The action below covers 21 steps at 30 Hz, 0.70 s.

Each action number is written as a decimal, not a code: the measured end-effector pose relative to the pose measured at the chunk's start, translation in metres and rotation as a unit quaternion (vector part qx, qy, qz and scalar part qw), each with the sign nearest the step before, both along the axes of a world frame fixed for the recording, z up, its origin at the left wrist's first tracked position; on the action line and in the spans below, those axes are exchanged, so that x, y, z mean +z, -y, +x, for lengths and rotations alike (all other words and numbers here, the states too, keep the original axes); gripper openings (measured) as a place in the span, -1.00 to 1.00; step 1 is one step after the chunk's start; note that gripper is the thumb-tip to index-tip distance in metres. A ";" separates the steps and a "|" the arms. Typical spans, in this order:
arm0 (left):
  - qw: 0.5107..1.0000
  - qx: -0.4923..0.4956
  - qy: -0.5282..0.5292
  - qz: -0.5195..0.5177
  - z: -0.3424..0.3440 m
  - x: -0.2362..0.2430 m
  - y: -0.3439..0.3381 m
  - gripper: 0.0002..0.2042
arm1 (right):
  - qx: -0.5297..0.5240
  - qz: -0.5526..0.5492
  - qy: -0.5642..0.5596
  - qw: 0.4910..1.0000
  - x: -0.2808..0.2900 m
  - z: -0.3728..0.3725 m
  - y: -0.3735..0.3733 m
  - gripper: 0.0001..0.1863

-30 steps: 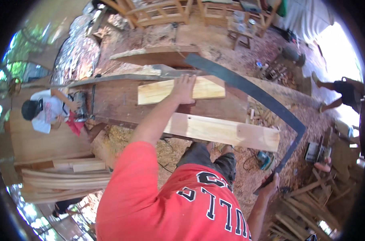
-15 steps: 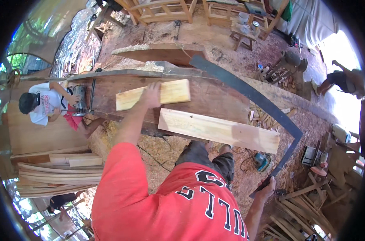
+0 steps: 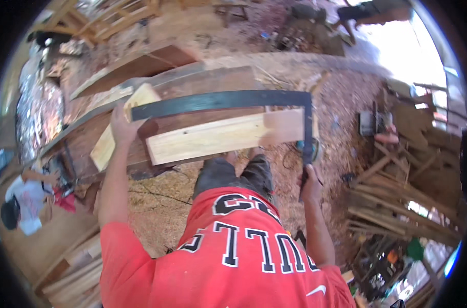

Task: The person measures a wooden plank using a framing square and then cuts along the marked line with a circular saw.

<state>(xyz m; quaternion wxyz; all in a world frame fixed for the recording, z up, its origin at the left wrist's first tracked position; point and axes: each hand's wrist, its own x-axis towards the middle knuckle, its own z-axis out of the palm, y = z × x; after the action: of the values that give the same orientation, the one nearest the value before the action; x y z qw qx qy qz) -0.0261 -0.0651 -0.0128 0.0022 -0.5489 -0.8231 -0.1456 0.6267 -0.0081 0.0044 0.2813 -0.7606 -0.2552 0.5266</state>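
Dark grey and L-shaped, a large carpenter's square (image 3: 218, 102) stretches from left to right in front of a person in a red shirt (image 3: 228, 256). The right hand (image 3: 310, 184) is wrapped around the lower end of its short arm. The left hand (image 3: 123, 128) is at the tip of the long arm, over a short pale board (image 3: 103, 151); whether its fingers grip the square, the board or both, I cannot tell.

A longer pale board (image 3: 208, 138) lies on the near side of a brown wooden table (image 3: 208, 77), between the square's long arm and the person's legs. The square's short arm stands just beside this board's right end; contact is unclear.

Half a second ago the square slanted away from the long board, and the left hand was on the short board, well apart from the tool. Now the square has swung round to run nearly in line with the long board, and its tip reaches the left hand. The short board sits more steeply aslant. The tool and the long board therefore seem close to lined up, though not quite parallel.

At the far left, a co-worker in a white shirt (image 3: 30, 203) bends beside the table.
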 end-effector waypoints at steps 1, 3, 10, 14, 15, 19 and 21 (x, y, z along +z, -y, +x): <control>1.000 0.007 0.007 0.015 0.010 0.001 -0.006 -0.28 | 0.010 -0.003 -0.005 1.000 -0.004 -0.004 0.001 -0.72; 0.988 0.030 0.150 0.016 0.030 0.008 -0.017 -0.29 | 0.013 -0.023 -0.004 1.000 -0.011 -0.006 0.010 -0.71; 0.990 -0.108 -0.086 -0.017 0.051 0.035 -0.038 -0.32 | -0.005 -0.007 -0.034 0.999 -0.029 0.011 0.034 -0.68; 0.951 -0.253 0.100 -0.143 0.132 0.046 -0.006 -0.20 | -0.013 -0.008 -0.001 1.000 -0.026 0.015 0.033 -0.67; 0.943 -0.269 0.068 -0.183 0.151 0.039 0.012 -0.13 | -0.011 -0.010 -0.006 1.000 -0.024 0.017 0.033 -0.67; 0.948 -0.206 -0.072 -0.230 0.159 0.017 0.038 -0.03 | -0.009 0.027 0.022 0.999 -0.025 0.024 0.034 -0.68; 0.951 -0.164 -0.059 -0.255 0.150 0.002 0.039 0.03 | -0.020 0.038 0.032 0.999 -0.023 0.025 0.032 -0.69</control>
<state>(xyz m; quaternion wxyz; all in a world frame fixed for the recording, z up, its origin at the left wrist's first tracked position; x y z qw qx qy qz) 0.1238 -0.1043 -0.0112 -0.1132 -0.6664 -0.7296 0.1041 0.6518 -0.0401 -0.0186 0.3120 -0.7708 -0.2683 0.4863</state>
